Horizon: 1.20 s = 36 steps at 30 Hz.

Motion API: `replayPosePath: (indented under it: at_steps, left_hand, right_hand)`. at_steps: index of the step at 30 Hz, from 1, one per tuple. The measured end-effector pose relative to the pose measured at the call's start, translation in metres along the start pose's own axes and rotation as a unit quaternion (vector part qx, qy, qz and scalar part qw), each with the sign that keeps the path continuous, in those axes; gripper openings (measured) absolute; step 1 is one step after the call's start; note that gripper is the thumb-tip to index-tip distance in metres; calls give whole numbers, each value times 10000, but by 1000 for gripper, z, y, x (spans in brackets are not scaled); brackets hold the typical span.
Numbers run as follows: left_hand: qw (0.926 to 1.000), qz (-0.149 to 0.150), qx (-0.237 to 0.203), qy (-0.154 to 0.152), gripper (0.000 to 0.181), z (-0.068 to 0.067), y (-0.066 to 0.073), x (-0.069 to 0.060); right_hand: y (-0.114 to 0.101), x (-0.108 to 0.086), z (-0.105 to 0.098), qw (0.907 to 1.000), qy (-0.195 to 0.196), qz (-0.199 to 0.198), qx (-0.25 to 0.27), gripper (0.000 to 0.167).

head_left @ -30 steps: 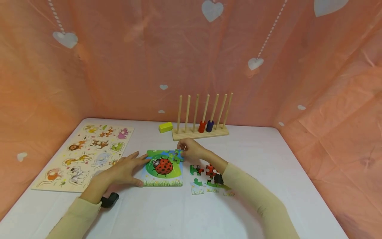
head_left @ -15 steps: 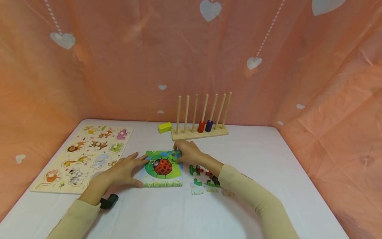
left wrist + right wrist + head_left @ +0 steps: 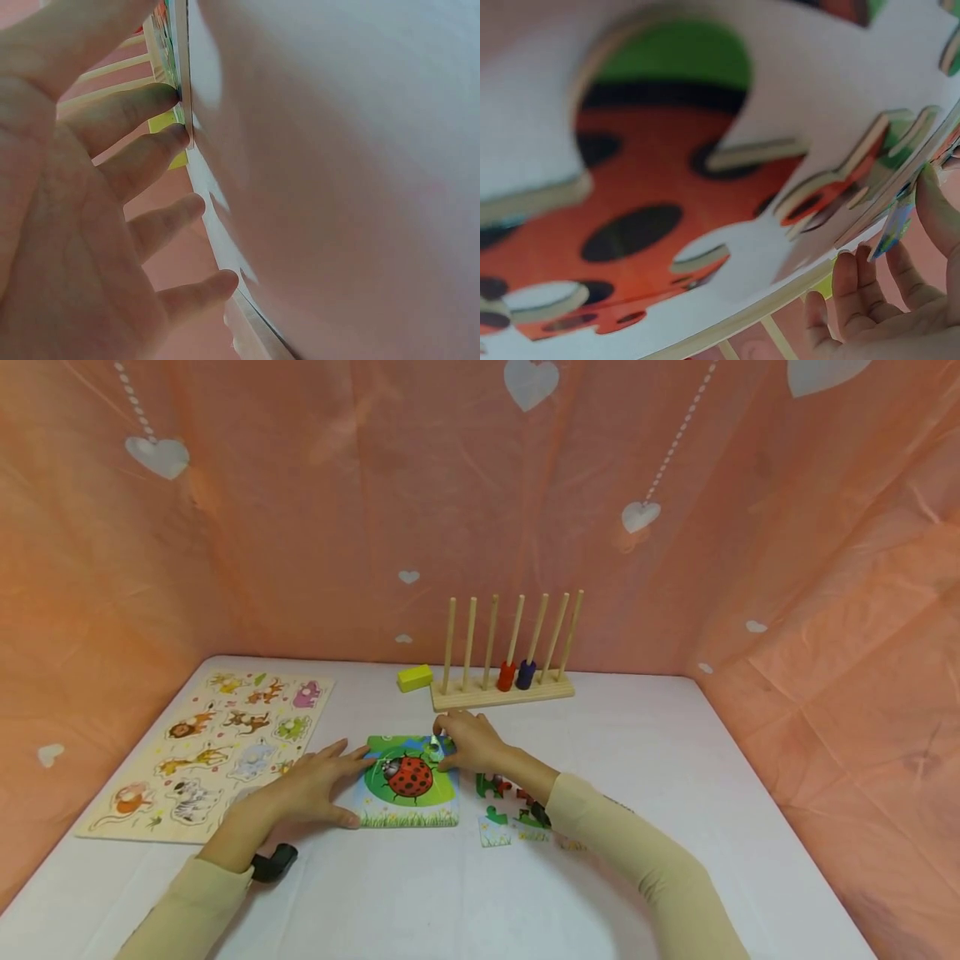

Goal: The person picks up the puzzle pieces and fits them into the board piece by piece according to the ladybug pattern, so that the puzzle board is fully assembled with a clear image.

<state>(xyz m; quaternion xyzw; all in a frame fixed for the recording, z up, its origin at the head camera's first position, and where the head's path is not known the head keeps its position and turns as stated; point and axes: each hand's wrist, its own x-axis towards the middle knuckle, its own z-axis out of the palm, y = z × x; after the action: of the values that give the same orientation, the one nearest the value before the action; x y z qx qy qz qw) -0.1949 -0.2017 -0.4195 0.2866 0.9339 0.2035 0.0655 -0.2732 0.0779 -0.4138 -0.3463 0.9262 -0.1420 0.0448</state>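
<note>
A square ladybug jigsaw board (image 3: 408,818) lies flat in the middle of the table in the head view. My left hand (image 3: 311,789) has its fingers spread, with fingertips and thumb at the board's left edge. In the left wrist view the fingers (image 3: 161,157) stretch toward that edge. At the board's upper right corner, my right hand (image 3: 472,742) pinches a jigsaw piece (image 3: 892,229), which looks blue-green and tilted in the right wrist view. Loose ladybug jigsaw pieces (image 3: 495,833) lie right of the board, some hidden under the right forearm; a red, black-spotted piece (image 3: 652,202) shows up close.
A wooden animal puzzle board (image 3: 210,760) lies on the left of the white table. At the back stand a yellow block (image 3: 415,678) and a wooden peg rack (image 3: 502,697) with a red bead stack (image 3: 506,677) and a dark blue one (image 3: 526,675). An orange curtain encloses the table.
My right hand has moved slightly left over the board's upper right corner, and the piece it pinches now tilts up there. The left hand has stayed put.
</note>
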Motion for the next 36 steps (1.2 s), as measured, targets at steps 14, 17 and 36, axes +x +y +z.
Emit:
replayPosePath:
  at_steps: [14,17,36]
  left_hand:
    - [10000,36,20,-31,89,-1,-1,1]
    - [10000,15,-8,-49,89,-1,0,1]
    - [10000,-41,-30,-42,89,0,0,0]
  right_hand:
    - [-4,3,1,9996,-246,157,12,53]
    - [-5,4,1,9995,-274,128,67,50]
    - [-10,6,-2,9982,-477,286,207,46]
